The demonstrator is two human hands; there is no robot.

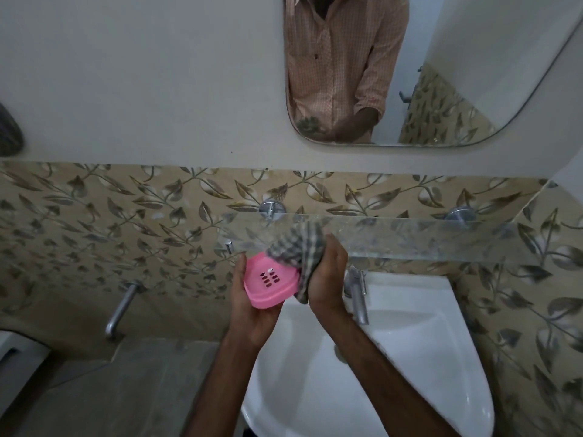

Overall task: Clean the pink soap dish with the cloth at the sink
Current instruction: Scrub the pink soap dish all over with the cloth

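I log: left hand (252, 305) cups soap dish (272, 281) | right hand (326, 274) clutches cloth (298, 247) at its 2 o'clock | risk: hard wiping knocks it into sink (410, 357)

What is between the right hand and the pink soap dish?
The checked cloth: in the head view, the right hand grips it against the soap dish, which the left hand holds.
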